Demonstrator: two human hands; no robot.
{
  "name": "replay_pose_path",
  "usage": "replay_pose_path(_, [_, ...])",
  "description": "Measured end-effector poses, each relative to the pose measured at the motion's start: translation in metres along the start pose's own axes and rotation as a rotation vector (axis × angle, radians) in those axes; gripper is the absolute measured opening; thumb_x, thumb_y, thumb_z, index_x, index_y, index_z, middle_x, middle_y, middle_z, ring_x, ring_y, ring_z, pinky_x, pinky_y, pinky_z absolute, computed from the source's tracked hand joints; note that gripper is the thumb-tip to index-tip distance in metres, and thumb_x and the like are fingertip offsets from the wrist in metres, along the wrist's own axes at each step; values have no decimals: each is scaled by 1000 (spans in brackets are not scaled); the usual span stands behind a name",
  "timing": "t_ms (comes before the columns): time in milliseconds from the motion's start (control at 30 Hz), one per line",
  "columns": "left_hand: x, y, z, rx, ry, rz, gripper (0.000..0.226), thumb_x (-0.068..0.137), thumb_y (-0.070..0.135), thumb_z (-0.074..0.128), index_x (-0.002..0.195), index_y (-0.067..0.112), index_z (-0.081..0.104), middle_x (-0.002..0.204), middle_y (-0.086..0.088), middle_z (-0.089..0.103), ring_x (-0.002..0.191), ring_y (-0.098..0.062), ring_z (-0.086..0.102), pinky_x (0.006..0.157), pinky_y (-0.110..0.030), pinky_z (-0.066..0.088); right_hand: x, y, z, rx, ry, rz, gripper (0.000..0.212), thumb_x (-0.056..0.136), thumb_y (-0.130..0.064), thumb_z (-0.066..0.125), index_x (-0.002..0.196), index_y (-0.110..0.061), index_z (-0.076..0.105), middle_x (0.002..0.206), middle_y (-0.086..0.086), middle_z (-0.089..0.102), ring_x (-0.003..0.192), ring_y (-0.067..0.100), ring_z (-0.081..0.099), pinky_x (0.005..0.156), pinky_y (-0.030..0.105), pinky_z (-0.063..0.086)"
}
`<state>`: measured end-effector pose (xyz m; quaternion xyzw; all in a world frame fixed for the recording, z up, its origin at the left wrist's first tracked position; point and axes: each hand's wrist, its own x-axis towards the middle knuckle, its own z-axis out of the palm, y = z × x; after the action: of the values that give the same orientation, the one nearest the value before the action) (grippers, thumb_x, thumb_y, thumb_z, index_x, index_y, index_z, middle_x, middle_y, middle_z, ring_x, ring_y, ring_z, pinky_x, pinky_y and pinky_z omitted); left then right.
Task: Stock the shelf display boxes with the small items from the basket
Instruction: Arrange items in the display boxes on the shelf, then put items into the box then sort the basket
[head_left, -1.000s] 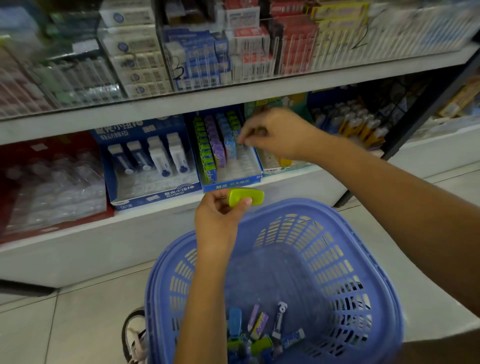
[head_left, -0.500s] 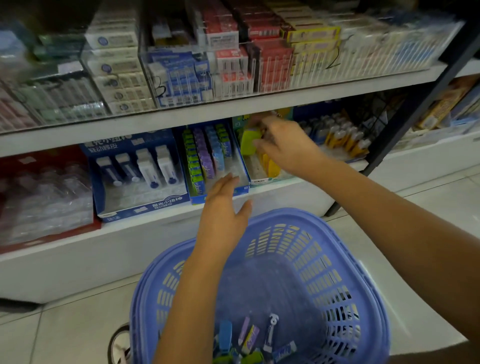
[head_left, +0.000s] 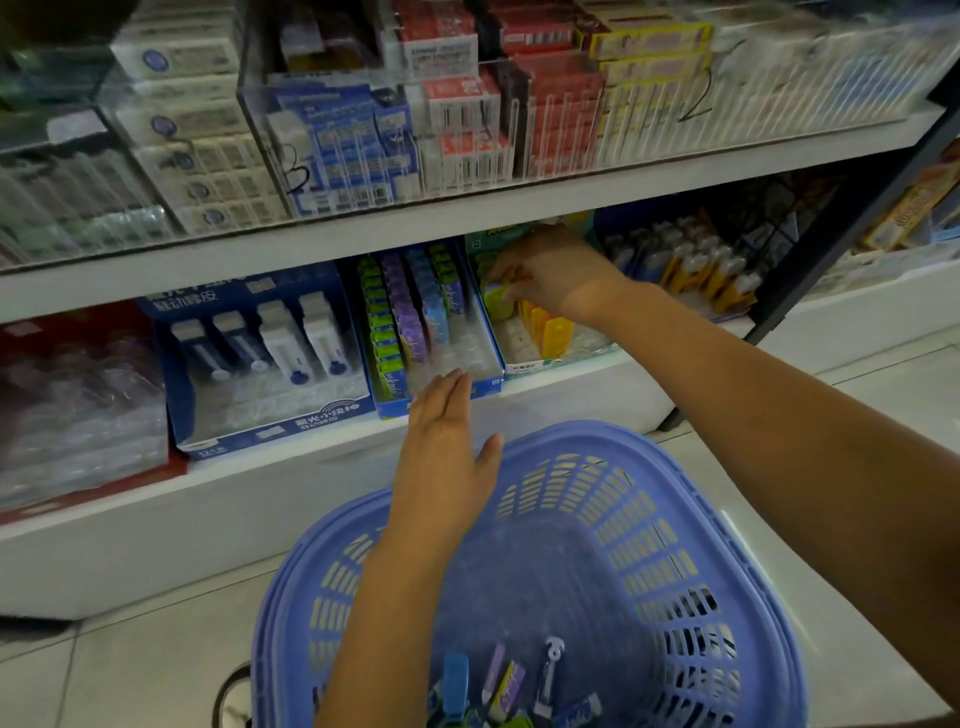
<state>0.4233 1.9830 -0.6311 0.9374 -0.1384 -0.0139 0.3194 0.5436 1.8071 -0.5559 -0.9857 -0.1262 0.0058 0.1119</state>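
Observation:
A blue plastic basket (head_left: 675, 499) stands on the floor below the shelf, with several small blue, purple and green items (head_left: 498, 686) at its bottom. My right hand (head_left: 550, 270) reaches into the green display box (head_left: 524, 366) on the lower shelf and pinches a lime-green item (head_left: 493, 301) beside a row of yellow and orange ones. My left hand (head_left: 441, 457) hovers flat and empty above the basket's far rim, its fingertips near the front of the blue display box (head_left: 441, 387) that holds rows of green, purple and blue items.
To the left a larger blue display box (head_left: 270, 426) holds white correction-tape-like items. A red box (head_left: 78, 405) sits further left. The upper shelf (head_left: 467, 208) carries clear dividers with packs. A black shelf post (head_left: 852, 223) stands at the right.
My left hand passed the lime-green item to my right hand and now hovers empty. My right hand moved from the blue box to the green box and lowered the item into it.

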Motion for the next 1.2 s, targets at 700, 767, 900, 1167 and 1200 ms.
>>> replay_pose_path(700, [2,-1,22,89,46,83,72,95,21,52,151,8,8,160,-4,5,147,-20,0,114,-20,-6,-25,-48,-5,-499,-12,70,15,89,-6,52,98,-4,64,109,15,62,104,32,54,80,34,40])
replay_pose_path(767, [-5,-5,19,-11,105,95,61,95,17,52,149,8,23,158,-4,18,145,-18,13,113,-17,7,-53,-53,-3,-327,109,17,15,90,-11,51,88,-4,64,96,17,63,87,31,56,70,33,41])
replay_pose_path(900, [-36,-20,31,-179,329,122,22,91,12,53,110,9,63,110,-8,63,97,-20,58,79,-26,46,-118,-60,35,-11,-141,17,25,87,-30,58,78,-9,67,81,11,66,76,27,58,67,34,48])
replay_pose_path(1167, [-119,-82,112,172,-870,-257,34,91,18,55,123,8,56,128,-15,57,115,-29,54,92,-32,42,-189,-44,211,240,-800,93,45,84,-20,61,126,-5,56,128,18,54,120,29,51,101,36,41])
replay_pose_path(1200, [-128,-84,119,230,-958,-259,33,91,17,56,122,6,57,127,-16,56,114,-30,54,92,-33,43,-195,-43,229,218,-801,58,50,82,-24,61,129,-8,53,131,16,51,121,28,50,101,33,40])
